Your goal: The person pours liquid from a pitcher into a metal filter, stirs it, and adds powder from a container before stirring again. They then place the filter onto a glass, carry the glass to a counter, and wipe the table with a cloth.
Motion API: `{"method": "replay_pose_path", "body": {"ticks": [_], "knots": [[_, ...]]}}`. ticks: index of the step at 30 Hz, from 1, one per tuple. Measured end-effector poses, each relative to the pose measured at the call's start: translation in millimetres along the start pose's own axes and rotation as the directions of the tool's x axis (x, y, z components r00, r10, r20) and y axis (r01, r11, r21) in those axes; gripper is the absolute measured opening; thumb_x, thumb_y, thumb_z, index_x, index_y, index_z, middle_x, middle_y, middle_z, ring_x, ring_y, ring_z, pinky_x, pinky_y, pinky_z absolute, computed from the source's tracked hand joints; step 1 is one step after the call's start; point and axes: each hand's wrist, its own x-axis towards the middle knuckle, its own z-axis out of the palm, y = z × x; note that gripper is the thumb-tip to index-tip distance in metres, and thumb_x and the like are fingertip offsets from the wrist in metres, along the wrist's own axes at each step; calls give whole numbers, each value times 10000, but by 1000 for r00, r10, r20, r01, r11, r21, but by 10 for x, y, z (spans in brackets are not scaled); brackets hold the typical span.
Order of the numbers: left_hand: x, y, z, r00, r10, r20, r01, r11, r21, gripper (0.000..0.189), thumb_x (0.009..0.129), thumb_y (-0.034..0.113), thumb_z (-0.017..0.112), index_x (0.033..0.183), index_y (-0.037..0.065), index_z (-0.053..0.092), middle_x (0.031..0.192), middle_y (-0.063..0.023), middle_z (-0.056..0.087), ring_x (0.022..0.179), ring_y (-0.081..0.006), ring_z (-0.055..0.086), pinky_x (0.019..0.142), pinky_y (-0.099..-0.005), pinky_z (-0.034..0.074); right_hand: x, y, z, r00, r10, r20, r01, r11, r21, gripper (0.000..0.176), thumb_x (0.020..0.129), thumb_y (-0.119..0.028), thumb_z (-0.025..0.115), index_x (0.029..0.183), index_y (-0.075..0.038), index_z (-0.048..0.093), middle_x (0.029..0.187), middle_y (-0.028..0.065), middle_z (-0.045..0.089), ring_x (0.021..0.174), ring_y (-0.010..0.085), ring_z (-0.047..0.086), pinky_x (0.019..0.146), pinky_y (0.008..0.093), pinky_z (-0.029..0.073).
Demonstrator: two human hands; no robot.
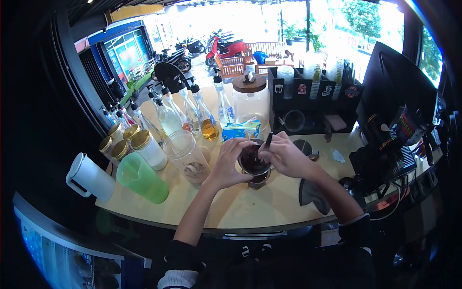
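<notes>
We have the left hand (225, 164) curled around the cup (254, 160), fingers at its far side and thumb at its near side, while the right hand (285, 156) pinches a dark handle (268, 141) over it; the handle's lower end is too dim to make out. The cup is at the middle of the counter (236, 209), just above a glass (259, 182) with dark contents; we cannot tell whether they touch. If the left hand's hold slackened, or the right pushed sideways, we judge the cup could tilt and spill, or knock the glass. A leftward swing could catch the tall jar (188, 161), which stands close beside the left hand. Beyond the cup, the tissue pack (240, 130) limits reach. Toward us there is bare counter before the front edge; rightward, some room lies open before the black cloth (313, 196).
</notes>
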Motion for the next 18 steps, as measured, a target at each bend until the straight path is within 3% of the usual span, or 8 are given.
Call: {"method": "replay_pose_path", "body": {"ticks": [2, 5, 7, 11, 13, 16, 18], "knots": [[-3, -23, 53, 1000, -12, 3, 12, 999, -38, 788, 537, 215, 851, 1238, 104, 509, 1200, -87, 516, 1162, -290, 486, 1033, -419, 341, 34, -16, -27, 999, 7, 52, -7, 1000, -12, 95, 873, -95, 580, 886, -56, 666, 872, 75, 631, 869, 224, 581, 823, 358, 368], [-11, -49, 84, 999, -54, 9, 54, 993, -105, 800, 536, 227, 843, 1250, 113, 500, 1210, -90, 512, 1168, -299, 477, 1042, -431, 328, 77, 4, -21, 999, 53, 7, -53, 997, 47, 93, 873, -99, 585, 885, -58, 669, 889, 90, 629, 875, 232, 583, 824, 361, 368], [-7, -56, 84, 997, -77, 12, 78, 988, -136, 805, 533, 228, 843, 1251, 112, 499, 1208, -91, 512, 1167, -298, 479, 1041, -430, 331, 58, 7, -2, 999, -12, -29, 13, 1000, 23, 93, 870, -101, 591, 885, -54, 670, 884, 90, 631, 879, 238, 585, 828, 369, 372], [-36, -88, 97, 994, -110, 2, 109, 977, -185, 797, 538, 224, 843, 1249, 111, 501, 1202, -88, 514, 1174, -291, 483, 1041, -423, 336, 24, 12, 2, 998, 1, -56, 0, 1000, 10, 92, 872, -108, 597, 880, -47, 666, 875, 94, 634, 865, 246, 588, 829, 372, 373], [-52, -88, 108, 992, -127, -4, 123, 968, -220, 791, 541, 222, 844, 1246, 110, 503, 1200, -87, 515, 1177, -289, 483, 1042, -421, 338, 50, -25, -42, 989, 147, 18, -147, 989, 26, 111, 892, -73, 573, 856, -31, 670, 927, 61, 670, 918, 219, 571, 851, 347, 363], [-38, -70, 98, 992, -125, -4, 122, 972, -202, 786, 543, 217, 846, 1242, 109, 504, 1203, -84, 513, 1182, -286, 483, 1038, -418, 346, 20, -36, 33, 999, 29, -29, -29, 1000, -7, 105, 883, -68, 581, 846, -35, 673, 922, 57, 675, 894, 219, 569, 851, 346, 364], [-46, -61, 96, 989, -145, -16, 138, 968, -211, 793, 538, 216, 849, 1243, 109, 502, 1208, -85, 510, 1180, -290, 483, 1030, -418, 354, 46, -19, -19, 997, 61, -50, -60, 998, 11, 97, 878, -97, 597, 840, -38, 664, 915, 77, 653, 884, 233, 578, 833, 350, 367]]}}
